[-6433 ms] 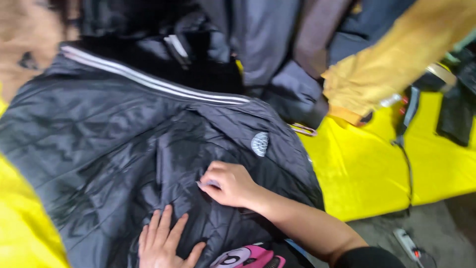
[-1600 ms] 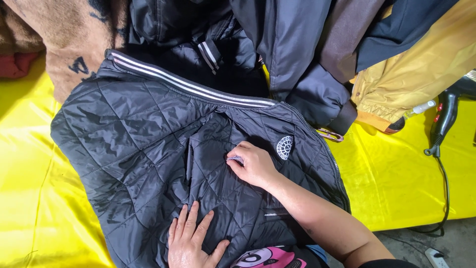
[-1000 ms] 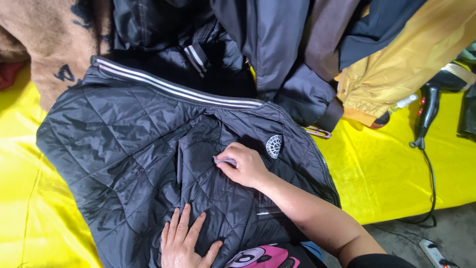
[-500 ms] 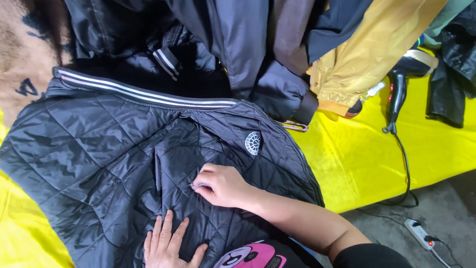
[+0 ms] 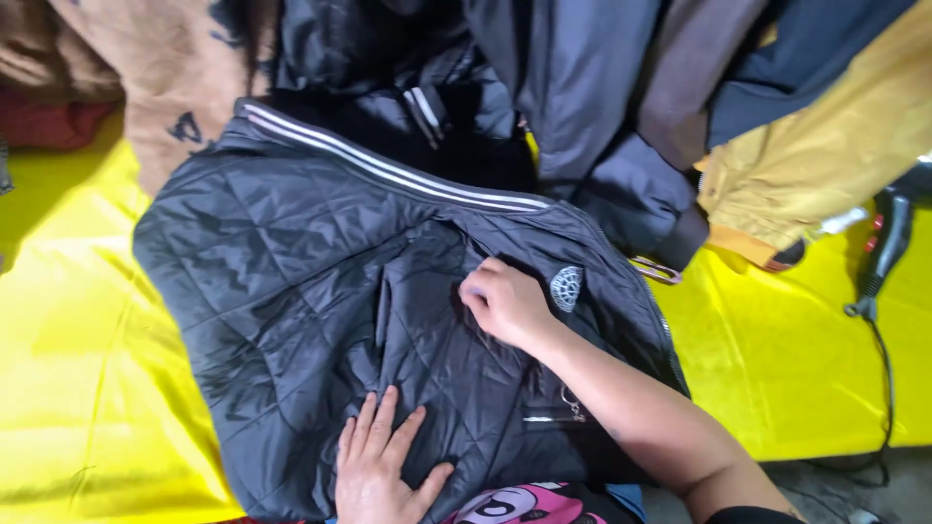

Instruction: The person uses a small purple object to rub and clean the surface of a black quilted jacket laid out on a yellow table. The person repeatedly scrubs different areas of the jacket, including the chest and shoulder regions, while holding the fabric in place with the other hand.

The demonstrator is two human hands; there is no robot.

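You're at a garment workshop or clothing stall: a table draped in bright yellow cloth (image 5: pixel 87 388), a heap of dark and mustard jackets (image 5: pixel 680 107), and a black corded handheld tool (image 5: pixel 888 247).

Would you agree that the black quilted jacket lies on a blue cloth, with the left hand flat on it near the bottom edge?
Not quite: the head view shows the black quilted jacket lying on a yellow cloth, not a blue one. The left hand does lie flat on it near the bottom edge.

Black quilted jacket (image 5: pixel 320 291): striped collar, round chest badge, spread flat, rumpled, on yellow cloth (image 5: pixel 78 369).
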